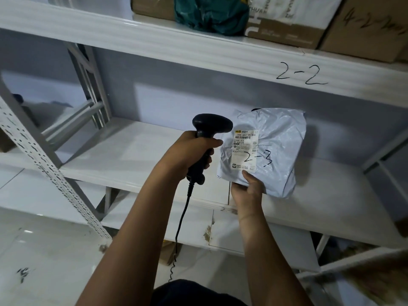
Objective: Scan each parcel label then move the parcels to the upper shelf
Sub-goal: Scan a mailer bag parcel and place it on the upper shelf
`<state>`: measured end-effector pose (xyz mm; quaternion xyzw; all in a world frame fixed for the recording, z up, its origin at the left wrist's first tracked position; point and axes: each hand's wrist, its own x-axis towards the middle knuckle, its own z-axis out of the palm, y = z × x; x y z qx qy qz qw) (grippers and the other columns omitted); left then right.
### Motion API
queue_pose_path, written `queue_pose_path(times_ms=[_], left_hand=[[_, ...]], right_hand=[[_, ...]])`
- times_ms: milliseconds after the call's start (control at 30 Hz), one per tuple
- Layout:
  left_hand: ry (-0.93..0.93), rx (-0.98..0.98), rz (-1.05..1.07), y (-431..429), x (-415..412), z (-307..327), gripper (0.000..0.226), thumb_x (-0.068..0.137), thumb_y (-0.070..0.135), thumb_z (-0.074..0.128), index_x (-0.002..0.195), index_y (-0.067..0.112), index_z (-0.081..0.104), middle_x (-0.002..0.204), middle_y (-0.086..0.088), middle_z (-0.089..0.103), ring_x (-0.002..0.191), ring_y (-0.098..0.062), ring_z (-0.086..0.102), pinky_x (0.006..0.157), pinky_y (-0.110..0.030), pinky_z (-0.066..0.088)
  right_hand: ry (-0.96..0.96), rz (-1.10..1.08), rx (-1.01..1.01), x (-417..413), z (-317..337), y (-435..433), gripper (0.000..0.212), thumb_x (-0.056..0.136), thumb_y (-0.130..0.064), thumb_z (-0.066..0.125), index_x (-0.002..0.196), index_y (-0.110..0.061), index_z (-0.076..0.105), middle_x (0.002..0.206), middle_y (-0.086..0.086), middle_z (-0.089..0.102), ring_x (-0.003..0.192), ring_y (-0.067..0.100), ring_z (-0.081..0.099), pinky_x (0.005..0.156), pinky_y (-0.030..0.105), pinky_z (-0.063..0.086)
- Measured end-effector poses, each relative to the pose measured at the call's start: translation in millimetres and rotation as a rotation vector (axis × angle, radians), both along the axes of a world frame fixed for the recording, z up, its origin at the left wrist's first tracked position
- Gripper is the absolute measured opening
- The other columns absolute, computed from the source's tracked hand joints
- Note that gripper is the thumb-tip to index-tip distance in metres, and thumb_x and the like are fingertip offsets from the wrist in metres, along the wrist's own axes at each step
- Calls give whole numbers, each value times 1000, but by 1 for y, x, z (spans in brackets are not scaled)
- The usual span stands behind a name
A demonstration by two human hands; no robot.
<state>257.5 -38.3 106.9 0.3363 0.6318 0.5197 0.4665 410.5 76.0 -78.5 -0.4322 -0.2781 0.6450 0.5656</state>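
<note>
parcel (276,151): crinkled white plastic bag, barcode label (245,149) with "2-3" inked across it, held over the lower shelf (132,155), my right hand (248,188) pinching its near edge; my left hand (194,151) grips the black scanner (212,126).

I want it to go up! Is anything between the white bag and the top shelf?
Yes. The upper shelf hangs over the white bag, so it must come out first. Cardboard boxes and a green bag fill its right side; the left looks free.

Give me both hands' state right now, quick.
Left hand: gripping the scanner by its handle.
Right hand: pinching the parcel at its lower edge.
</note>
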Motion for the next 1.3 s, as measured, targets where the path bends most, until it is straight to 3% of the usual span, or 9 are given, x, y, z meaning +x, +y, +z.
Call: queue_pose_path(times_ms=[100, 233, 367, 567, 700, 967, 1067, 1167, 1300], left_hand=[[-15, -1, 4, 17, 19, -5, 14, 94, 18, 70, 87, 8, 63, 66, -2, 58, 54, -19, 54, 58, -29, 49], [-129, -19, 33, 43, 48, -13, 6, 94, 11, 67, 92, 8, 62, 72, -5, 55, 62, -20, 53, 71, -38, 54], [-138, -86, 46, 69, 80, -25, 8, 92, 1, 57, 95, 8, 53, 85, -10, 53, 75, -22, 54, 89, -47, 59], [-85, -108, 96, 103, 113, -60, 30, 91, -2, 61, 117, 5, 47, 96, -14, 56, 75, -25, 60, 88, -50, 60], [-215, 75, 360, 116, 137, -85, 33, 94, 19, 74, 118, 8, 55, 90, -10, 65, 62, -20, 66, 63, -39, 58], [-183, -95, 534, 140, 154, -135, 53, 96, 61, 50, 114, 12, 51, 82, -10, 55, 50, -19, 52, 45, -27, 40], [-149, -128, 446, 144, 159, -154, 49, 102, 45, 44, 127, 4, 50, 82, -6, 52, 64, -21, 54, 56, -30, 45], [-122, -140, 359, 146, 166, -167, 20, 103, 21, 53, 115, 5, 48, 77, -5, 52, 50, -8, 59, 51, -25, 47], [-192, -204, 337, 146, 166, -185, 16, 99, 7, 61, 110, 13, 50, 82, -8, 58, 59, -16, 59, 52, -27, 49]], right_hand=[[169, -39, -82, 21, 8, 6, 29, 98, 6, 57, 120, -10, 67, 118, -6, 69, 104, 6, 66, 90, 6, 47], [564, -70, -266, 56, 7, 25, 46, 94, 4, 57, 135, -17, 66, 130, 3, 72, 121, 21, 67, 113, 36, 46], [659, -62, -270, 84, 3, 40, 59, 89, 10, 56, 142, -16, 61, 135, 11, 69, 128, 30, 64, 114, 46, 46], [635, -83, -345, 109, -5, 49, 40, 94, 3, 64, 132, -10, 66, 121, 13, 75, 108, 28, 73, 105, 44, 54], [588, -111, -378, 124, -8, 59, 17, 94, 1, 66, 107, -10, 70, 91, 8, 79, 78, 20, 78, 87, 41, 60], [589, -60, -313, 150, -37, 68, 43, 99, 1, 60, 142, -1, 57, 131, 18, 68, 106, 18, 68, 89, 24, 59], [630, -39, -309, 157, -37, 75, 43, 99, 0, 59, 142, -5, 56, 131, 15, 67, 108, 20, 69, 87, 26, 60], [605, -78, -378, 163, -26, 79, 34, 96, 4, 57, 126, -8, 67, 104, 8, 78, 82, 17, 76, 69, 28, 63], [528, -80, -432, 161, -22, 88, 28, 96, 1, 59, 117, -12, 71, 94, 4, 79, 88, 17, 74, 86, 32, 61]])
